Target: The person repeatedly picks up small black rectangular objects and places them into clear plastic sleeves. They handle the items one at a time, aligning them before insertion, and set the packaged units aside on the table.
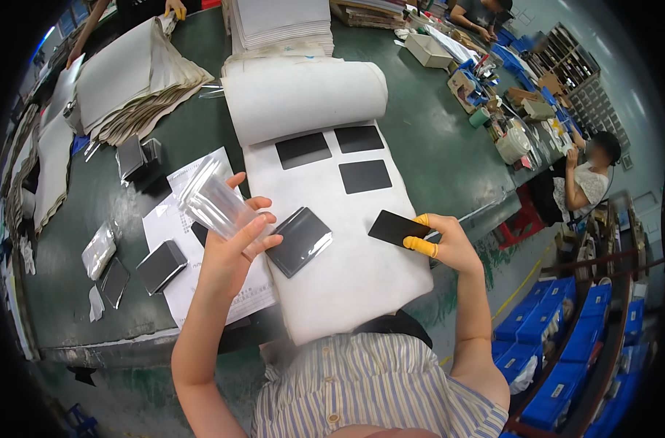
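Note:
My left hand (pixel 236 244) is closed around a bundle of clear plastic sleeves (pixel 219 201), which tilts up and to the left. Beside its fingertips, a dark rectangular plate in clear glossy film (pixel 301 242) lies on the white paper sheets (pixel 347 292); whether they touch is unclear. My right hand (pixel 453 244), with yellow finger cots on the thumb and a finger, pinches a thin black plate (pixel 394 228) by its right end, over the paper's right side. Farther up the paper lie three more dark plates (pixel 365 177), spaced apart.
A curled-back paper stack (pixel 303 98) bounds the far side. On the left are printed sheets (pixel 179 292), a stack of dark plates (pixel 162 266), another dark stack (pixel 133 159) and a clear packet (pixel 100 250). Co-workers sit at the right; blue bins (pixel 555 394) stand below.

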